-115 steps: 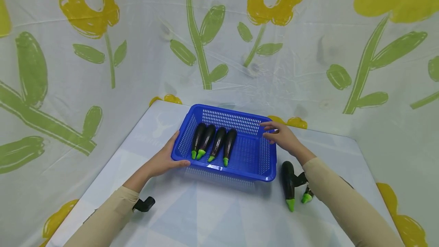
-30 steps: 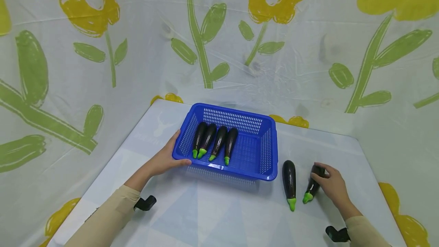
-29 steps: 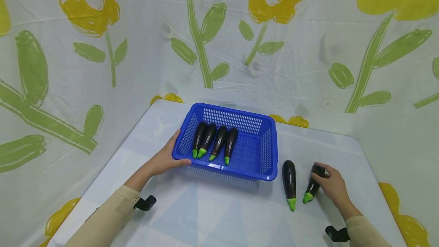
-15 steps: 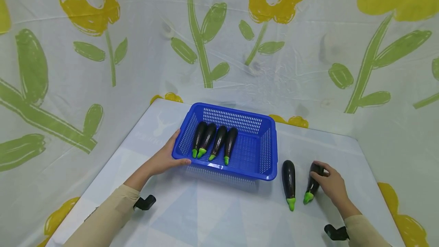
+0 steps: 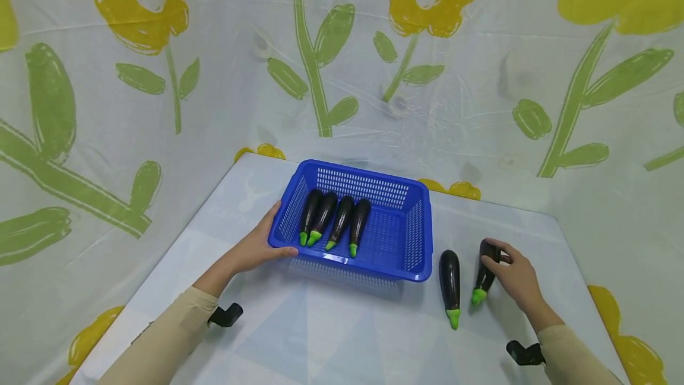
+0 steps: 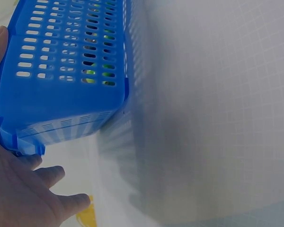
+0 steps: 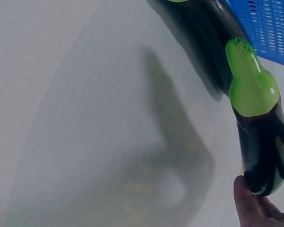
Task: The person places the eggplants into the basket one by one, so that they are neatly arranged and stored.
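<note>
My right hand (image 5: pixel 517 275) pinches a dark, glossy eggplant (image 5: pixel 484 278) by its rounded end. The eggplant's green stem end points down toward the table's front, and in the right wrist view that green cap (image 7: pixel 253 90) faces the camera. A second eggplant (image 5: pixel 450 284) lies on the table just left of it. Several more eggplants (image 5: pixel 342 218) lie side by side in the left half of a blue perforated basket (image 5: pixel 417 254). My left hand (image 5: pixel 256 249) grips the basket's near left corner, thumb on the front rim and fingers along the left side.
The basket stands on a pale patterned tabletop (image 5: pixel 320 337). A flower-printed cloth (image 5: pixel 459 106) hangs behind and along both sides. A black camera mount (image 5: pixel 225 316) sticks out from the left wrist and another mount (image 5: pixel 525 353) from the right one.
My right hand moved from above the basket's right side to the right-hand eggplant and took hold of it. Lately the hand and eggplant shifted slightly up and away. The left hand stayed put.
</note>
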Available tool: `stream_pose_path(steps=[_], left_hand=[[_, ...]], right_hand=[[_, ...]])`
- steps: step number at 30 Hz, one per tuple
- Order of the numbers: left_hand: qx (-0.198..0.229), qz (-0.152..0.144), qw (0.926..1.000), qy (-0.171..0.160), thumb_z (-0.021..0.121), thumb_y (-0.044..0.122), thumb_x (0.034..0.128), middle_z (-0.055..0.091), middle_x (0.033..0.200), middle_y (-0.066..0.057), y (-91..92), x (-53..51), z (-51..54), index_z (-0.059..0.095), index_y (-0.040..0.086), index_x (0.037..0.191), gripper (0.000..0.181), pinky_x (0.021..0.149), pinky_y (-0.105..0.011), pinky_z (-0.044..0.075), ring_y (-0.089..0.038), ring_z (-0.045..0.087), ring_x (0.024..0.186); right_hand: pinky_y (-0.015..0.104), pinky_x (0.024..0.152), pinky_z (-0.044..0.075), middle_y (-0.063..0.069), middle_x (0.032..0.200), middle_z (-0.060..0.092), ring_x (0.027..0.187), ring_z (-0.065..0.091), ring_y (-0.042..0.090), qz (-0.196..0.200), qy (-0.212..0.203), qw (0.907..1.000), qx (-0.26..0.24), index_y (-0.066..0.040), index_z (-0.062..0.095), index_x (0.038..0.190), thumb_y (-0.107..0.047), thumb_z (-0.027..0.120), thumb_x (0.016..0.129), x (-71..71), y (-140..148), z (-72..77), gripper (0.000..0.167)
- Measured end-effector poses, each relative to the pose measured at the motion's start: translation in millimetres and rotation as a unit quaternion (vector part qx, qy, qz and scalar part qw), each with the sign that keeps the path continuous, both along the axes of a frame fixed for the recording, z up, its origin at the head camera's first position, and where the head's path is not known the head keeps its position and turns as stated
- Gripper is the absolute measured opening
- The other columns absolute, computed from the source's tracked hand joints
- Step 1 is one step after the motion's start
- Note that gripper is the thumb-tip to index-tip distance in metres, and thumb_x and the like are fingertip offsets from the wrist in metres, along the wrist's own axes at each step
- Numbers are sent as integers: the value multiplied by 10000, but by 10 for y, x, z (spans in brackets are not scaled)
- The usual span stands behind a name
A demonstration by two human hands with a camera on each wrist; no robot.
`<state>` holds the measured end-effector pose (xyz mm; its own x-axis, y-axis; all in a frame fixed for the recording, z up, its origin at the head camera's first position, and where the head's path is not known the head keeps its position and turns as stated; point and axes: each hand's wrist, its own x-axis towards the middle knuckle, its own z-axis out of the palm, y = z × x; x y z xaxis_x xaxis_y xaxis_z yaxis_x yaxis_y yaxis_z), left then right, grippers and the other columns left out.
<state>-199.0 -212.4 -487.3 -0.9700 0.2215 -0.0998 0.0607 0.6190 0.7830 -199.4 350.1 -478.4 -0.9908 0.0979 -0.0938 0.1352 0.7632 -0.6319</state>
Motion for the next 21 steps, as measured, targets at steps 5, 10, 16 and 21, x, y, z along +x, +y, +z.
stream_pose_path(steps=[5,10,16,21], left_hand=[[37,-9,10000,34,807,589,783,29,1695,-201,4,0,3,-70,171,1640,1296,1124,-693,270,-503,151,1509],[73,-16,10000,59,812,574,786,34,1694,-204,3,2,7,-68,168,1640,1292,1127,-692,266,-503,153,1509],[78,-38,10000,34,809,579,789,27,1694,-206,-4,-1,6,-73,165,1639,1293,1136,-689,254,-499,147,1512],[115,-66,9999,-10,807,574,796,21,1693,-207,-7,-5,3,-78,163,1637,1289,1146,-686,242,-499,146,1512]], right_hand=[[671,998,459,341,1520,384,1347,396,554,74,65,9999,-36,-46,442,1519,-401,595,1022,-65,-62,50,630],[650,1008,467,327,1524,390,1354,399,537,88,48,9999,-127,-55,437,1528,-395,610,1017,-143,-141,103,637],[644,1015,467,305,1541,384,1370,395,524,167,30,9996,-241,-78,437,1534,-398,615,1013,-211,-253,148,636],[651,1011,466,303,1534,398,1367,406,520,337,169,9989,-280,-89,447,1532,-400,615,1014,-269,-332,223,627]])
